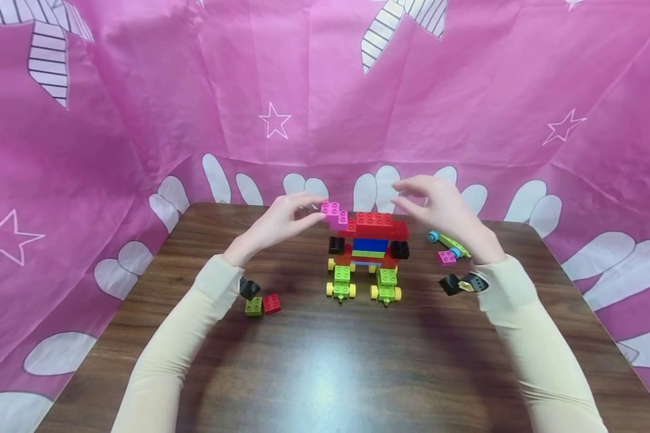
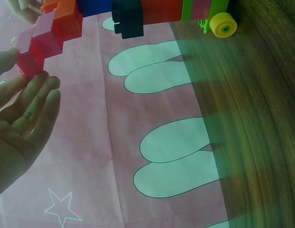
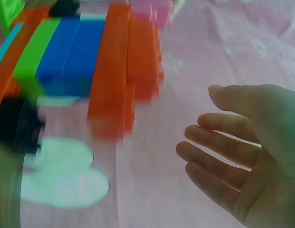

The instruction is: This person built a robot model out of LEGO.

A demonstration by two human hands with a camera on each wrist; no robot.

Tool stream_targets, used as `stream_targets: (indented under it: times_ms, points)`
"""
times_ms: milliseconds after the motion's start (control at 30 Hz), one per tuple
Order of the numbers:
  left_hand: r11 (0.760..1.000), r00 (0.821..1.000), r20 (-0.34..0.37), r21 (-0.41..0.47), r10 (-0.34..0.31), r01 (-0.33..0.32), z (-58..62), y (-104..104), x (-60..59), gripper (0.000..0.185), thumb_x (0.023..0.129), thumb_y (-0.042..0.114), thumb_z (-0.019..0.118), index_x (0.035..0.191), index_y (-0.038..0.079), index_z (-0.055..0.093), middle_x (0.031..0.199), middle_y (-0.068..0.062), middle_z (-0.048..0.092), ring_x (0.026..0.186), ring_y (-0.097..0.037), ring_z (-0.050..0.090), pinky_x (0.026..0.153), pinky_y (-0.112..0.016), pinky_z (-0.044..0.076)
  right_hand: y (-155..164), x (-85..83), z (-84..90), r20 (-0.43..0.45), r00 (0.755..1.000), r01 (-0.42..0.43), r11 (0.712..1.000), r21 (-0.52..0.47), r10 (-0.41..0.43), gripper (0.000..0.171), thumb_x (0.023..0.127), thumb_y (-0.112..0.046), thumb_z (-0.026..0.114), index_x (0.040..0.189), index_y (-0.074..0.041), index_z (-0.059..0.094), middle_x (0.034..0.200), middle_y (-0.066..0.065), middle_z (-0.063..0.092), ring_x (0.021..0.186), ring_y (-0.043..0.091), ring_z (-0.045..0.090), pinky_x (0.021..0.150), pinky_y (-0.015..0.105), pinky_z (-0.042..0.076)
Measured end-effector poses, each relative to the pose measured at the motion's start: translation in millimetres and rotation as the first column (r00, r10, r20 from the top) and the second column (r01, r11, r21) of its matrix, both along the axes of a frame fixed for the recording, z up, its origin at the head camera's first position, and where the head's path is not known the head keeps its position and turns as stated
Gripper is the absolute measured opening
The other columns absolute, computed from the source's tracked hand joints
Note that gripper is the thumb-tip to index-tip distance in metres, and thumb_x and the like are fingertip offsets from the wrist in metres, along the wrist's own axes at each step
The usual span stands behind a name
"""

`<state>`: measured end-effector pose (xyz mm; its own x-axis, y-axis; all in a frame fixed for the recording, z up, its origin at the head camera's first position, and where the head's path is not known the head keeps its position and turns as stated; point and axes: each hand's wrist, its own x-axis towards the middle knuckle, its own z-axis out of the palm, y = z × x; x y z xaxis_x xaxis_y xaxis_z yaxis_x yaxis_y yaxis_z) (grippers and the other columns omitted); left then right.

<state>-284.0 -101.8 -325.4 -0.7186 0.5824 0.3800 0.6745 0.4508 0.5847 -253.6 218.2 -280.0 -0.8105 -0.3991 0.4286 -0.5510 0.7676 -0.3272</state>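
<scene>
A toy vehicle of building bricks stands on the table, with a red top (image 1: 374, 224), blue and green middle bricks (image 1: 370, 247) and black bricks at both sides. Two light-green wheeled bases (image 1: 342, 281) with yellow wheels carry it. Pink bricks (image 1: 334, 214) step up from the left end of the red top. My left hand (image 1: 284, 221) pinches the outermost pink brick (image 2: 29, 56) between thumb and fingers. Above the right end of the red top hovers my right hand (image 1: 439, 203), holding nothing. Its fingers are relaxed and spread in the right wrist view, apart from the bricks.
A green brick (image 1: 253, 307) and a red brick (image 1: 271, 304) lie side by side at the left. At the right, behind my forearm, are a pink brick (image 1: 446, 258) and a green wheeled base (image 1: 451, 243) with blue wheels. Pink cloth (image 1: 325, 78) hangs behind the wooden table (image 1: 357, 367).
</scene>
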Motion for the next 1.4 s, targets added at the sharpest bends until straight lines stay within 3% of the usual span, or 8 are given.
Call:
stream_targets:
  times_ms: [233, 533, 767, 1067, 1200, 1400]
  points:
    - [1.000, 1.000, 0.025, 0.003, 0.006, -0.006, -0.8, -0.3, 1.1, 0.043, 0.094, 0.024, 0.068, 0.135, 0.010, 0.061, 0.126, -0.006, 0.068, 0.108, -0.018, 0.063, 0.095, -0.039, 0.055, 63.5, 11.3, -20.0, -0.007, 0.988, 0.153, 0.988, -0.028, -0.153, 0.031, 0.093, -0.027, 0.069, 0.119, -0.010, 0.072, 0.105, 0.011, 0.075, 0.097, 0.033, 0.071, 0.084, 0.052, 0.056]
    - [1.000, 1.000, 0.026, 0.023, 0.011, -0.011, -2.7, -0.5, 1.5, 0.043, 0.094, 0.022, 0.068, 0.135, 0.009, 0.061, 0.123, -0.006, 0.069, 0.105, -0.018, 0.063, 0.092, -0.037, 0.054, 134.5, 16.0, -75.6, 0.093, 0.964, 0.246, 0.969, 0.030, -0.248, 0.036, 0.093, -0.025, 0.069, 0.119, 0.000, 0.068, 0.114, 0.025, 0.070, 0.104, 0.045, 0.066, 0.087, 0.059, 0.049]
    - [0.999, 0.999, 0.034, 0.033, 0.003, -0.004, -4.7, -1.2, 0.2, 0.043, 0.094, 0.022, 0.068, 0.134, 0.009, 0.062, 0.127, -0.009, 0.068, 0.108, -0.025, 0.064, 0.096, -0.047, 0.054, 176.7, 16.2, -119.1, 0.195, 0.935, 0.285, 0.955, 0.085, -0.296, 0.045, 0.090, -0.021, 0.072, 0.124, 0.005, 0.061, 0.123, 0.032, 0.063, 0.110, 0.052, 0.060, 0.090, 0.065, 0.045]
    - [1.000, 1.000, 0.024, 0.024, 0.001, -0.001, -5.4, 0.1, -0.9, 0.043, 0.095, 0.022, 0.068, 0.134, 0.008, 0.062, 0.128, -0.008, 0.067, 0.111, -0.027, 0.064, 0.096, -0.044, 0.054, 204.2, 19.0, -154.1, 0.412, 0.845, 0.311, 0.940, 0.139, -0.341, 0.063, 0.089, -0.033, 0.073, 0.133, 0.007, 0.053, 0.132, 0.037, 0.054, 0.121, 0.055, 0.049, 0.095, 0.067, 0.041]
    - [1.000, 1.000, 0.030, 0.029, -0.003, 0.002, -6.0, -0.2, -1.5, 0.043, 0.094, 0.022, 0.068, 0.135, 0.008, 0.061, 0.129, -0.009, 0.067, 0.112, -0.027, 0.064, 0.097, -0.048, 0.053, 206.6, 18.1, -160.3, 0.427, 0.839, 0.317, 0.941, 0.121, -0.337, 0.058, 0.088, -0.027, 0.074, 0.131, 0.006, 0.056, 0.127, 0.036, 0.058, 0.118, 0.053, 0.053, 0.094, 0.064, 0.044]
    - [1.000, 1.000, 0.019, 0.009, 0.010, -0.010, -6.7, -1.3, -1.9, 0.043, 0.095, 0.026, 0.067, 0.136, 0.012, 0.061, 0.134, -0.007, 0.065, 0.118, -0.023, 0.063, 0.100, -0.041, 0.053, 206.9, 18.1, -164.8, 0.411, 0.845, 0.323, 0.939, 0.120, -0.343, 0.048, 0.088, -0.020, 0.074, 0.126, 0.006, 0.061, 0.122, 0.036, 0.062, 0.112, 0.051, 0.058, 0.091, 0.063, 0.046]
